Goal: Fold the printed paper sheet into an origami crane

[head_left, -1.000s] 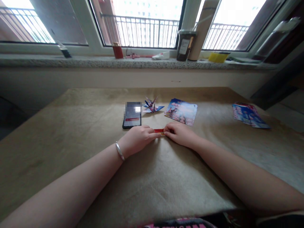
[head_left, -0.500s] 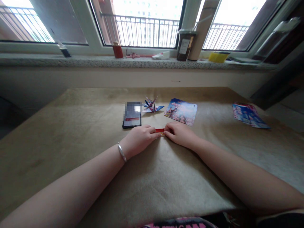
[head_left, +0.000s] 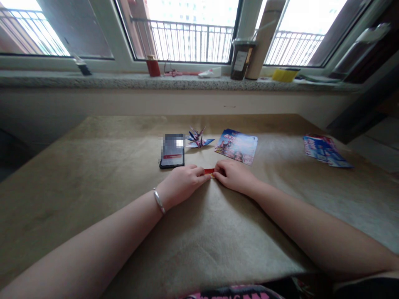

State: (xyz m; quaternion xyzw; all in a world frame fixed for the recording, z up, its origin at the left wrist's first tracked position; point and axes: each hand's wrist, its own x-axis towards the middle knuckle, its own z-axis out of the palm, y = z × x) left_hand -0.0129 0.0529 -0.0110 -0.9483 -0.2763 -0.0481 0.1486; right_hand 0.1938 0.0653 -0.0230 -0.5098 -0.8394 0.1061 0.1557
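Between my hands lies a small folded piece of red paper point(head_left: 208, 171) with a yellowish part along its near side. My left hand point(head_left: 186, 180) presses it to the table with closed fingers from the left. From the right, my right hand point(head_left: 233, 175) pinches its other end, thumb against curled fingers. Most of the paper is hidden under the fingers. Just beyond my hands rest a phone point(head_left: 173, 150), a folded origami crane point(head_left: 199, 139) and a stack of square patterned paper point(head_left: 237, 146).
Farther right on the brown table point(head_left: 77, 174) lies another fanned pile of patterned paper point(head_left: 326, 150). Along the stone windowsill point(head_left: 187, 83) stand a red container point(head_left: 153, 66), a dark lidded jar point(head_left: 241, 60), a cardboard tube point(head_left: 263, 41) and a yellow object point(head_left: 284, 75).
The whole view has shifted very slightly. My right hand sits marginally closer to the left hand; both keep their hold on the red paper.
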